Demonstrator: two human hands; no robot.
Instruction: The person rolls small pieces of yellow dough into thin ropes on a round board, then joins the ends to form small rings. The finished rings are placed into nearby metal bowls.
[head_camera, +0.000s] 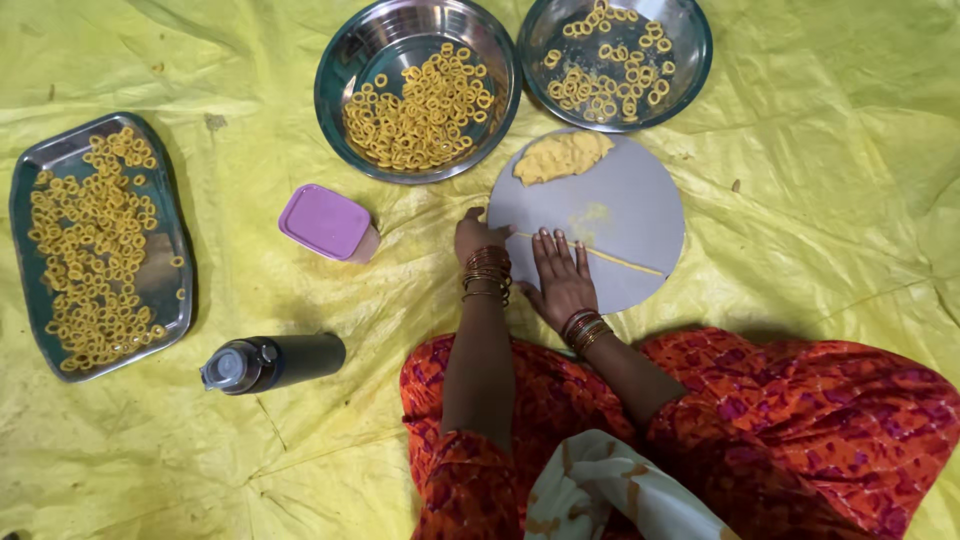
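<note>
right hand (562, 282) pressed flat, fingers spread, on thin dough rope (600, 256) across round grey board (640, 205); left hand (478, 236) curled at board's left edge, grip unclear. open yellow sheet (820, 250) right.

Left hand (478, 235) loosely curled, knuckles up, wrist bent forward, forearm straight ahead. Right hand (560, 275) flat, palm down, fingers (556, 246) stretched forward and together, forearm angled in from the right. Both wrists close together.

A yellow dough strand (600, 256) crosses a grey round board (630, 215) on a yellow-green sheet (800, 180), beside a lilac-lidded box (325, 221), a black bottle (275, 362) and orange-red patterned cloth (800, 420).
</note>
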